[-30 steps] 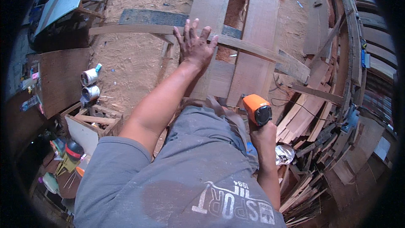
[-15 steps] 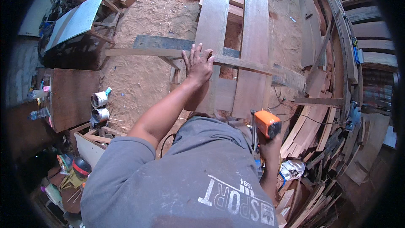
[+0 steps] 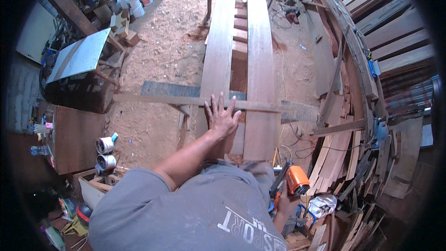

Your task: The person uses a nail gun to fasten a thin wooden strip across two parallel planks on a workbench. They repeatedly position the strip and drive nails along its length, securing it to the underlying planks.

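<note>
Two long pale wooden planks, a left plank (image 3: 217, 42) and a right plank (image 3: 260, 42), run away from me side by side with a gap between them. A narrow wooden batten (image 3: 261, 106) lies across both. My left hand (image 3: 221, 120) rests on the batten over the left plank, fingers spread and stretched out. Low at my right side, my right hand (image 3: 287, 203) grips an orange and black nail gun (image 3: 298, 180), apart from the planks. Part of that grip is hidden behind the tool.
A dark board (image 3: 172, 88) sits under the planks on a support. Stacked timber (image 3: 332, 158) and a cable line the right. On the left stand a brown cabinet (image 3: 79, 132), two paint-stained cans (image 3: 105, 153) and a white panel (image 3: 81, 56). Sandy ground (image 3: 158, 56) lies between.
The view has tilted up, showing more of the planks' far ends. My left hand stays on the batten. The nail gun has turned slightly in my right hand and sits lower in the picture.
</note>
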Demonstrator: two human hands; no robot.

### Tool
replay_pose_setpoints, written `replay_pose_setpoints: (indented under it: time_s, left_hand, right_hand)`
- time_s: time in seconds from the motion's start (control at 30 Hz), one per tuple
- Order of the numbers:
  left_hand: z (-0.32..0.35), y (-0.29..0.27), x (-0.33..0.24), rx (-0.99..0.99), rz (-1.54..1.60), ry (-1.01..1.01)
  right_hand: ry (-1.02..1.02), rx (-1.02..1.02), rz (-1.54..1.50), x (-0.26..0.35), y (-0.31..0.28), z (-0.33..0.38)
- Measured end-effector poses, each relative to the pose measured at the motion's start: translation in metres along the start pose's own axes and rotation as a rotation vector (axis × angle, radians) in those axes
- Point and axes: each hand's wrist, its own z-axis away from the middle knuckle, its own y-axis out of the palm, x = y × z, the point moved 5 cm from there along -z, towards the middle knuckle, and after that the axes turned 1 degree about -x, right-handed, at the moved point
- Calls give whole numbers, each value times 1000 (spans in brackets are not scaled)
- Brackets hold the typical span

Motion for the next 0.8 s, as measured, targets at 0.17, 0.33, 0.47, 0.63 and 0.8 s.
replay_pose_setpoints:
  time_s: [0.17, 0.33, 0.47, 0.63, 0.8]
  left_hand:
    - [-21, -2, -11, 98, -117, -104]
    - [-65, 0, -16, 57, -185, -155]
    - [-128, -8, -22, 75, -248, -229]
    - [-193, -14, -30, -73, -358, -530]
    - [-199, 47, -124, -308, -162, -628]
  right_hand:
    - [-30, 61, -155, -12, -11, -41]
    - [-38, 36, -161, -32, -32, -107]
    - [-51, 137, -108, -43, -72, -178]
    - [-70, 95, -211, -12, -118, -264]
    - [-154, 275, -152, 37, -174, -350]
